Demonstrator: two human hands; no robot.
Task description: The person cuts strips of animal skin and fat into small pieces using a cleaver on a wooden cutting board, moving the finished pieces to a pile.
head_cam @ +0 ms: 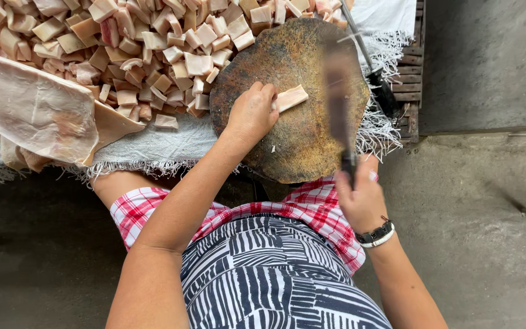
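Note:
A round, dark, worn chopping block (302, 143) lies in front of me on a white cloth. My left hand (252, 111) rests on it, fingers closed on the end of a pale strip of pork (290, 97). My right hand (361, 198) grips the handle of a cleaver (338, 100), whose blade is blurred and raised over the right side of the block, to the right of the strip.
A big heap of cut pork cubes (123, 42) covers the fringed white cloth (153, 143) behind and left of the block. A large slab of pork skin (31, 109) lies at left. A second knife (372, 73) and a wooden pallet (410, 67) are at right, with concrete floor (488, 201) beyond.

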